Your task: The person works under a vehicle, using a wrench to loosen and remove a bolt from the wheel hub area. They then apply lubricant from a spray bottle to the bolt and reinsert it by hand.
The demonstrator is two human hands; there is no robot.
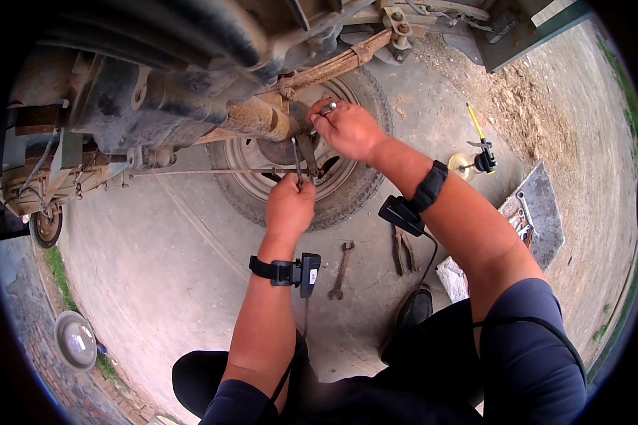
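Left hand (290, 203): pinches metal tool (297, 159), wheel's (342, 176) six o'clock. Right hand (349, 129): two o'clock, curled; cannot tell grip.

The held tool (295, 152) is silvery, the leaf spring (340, 63) rusty brown.
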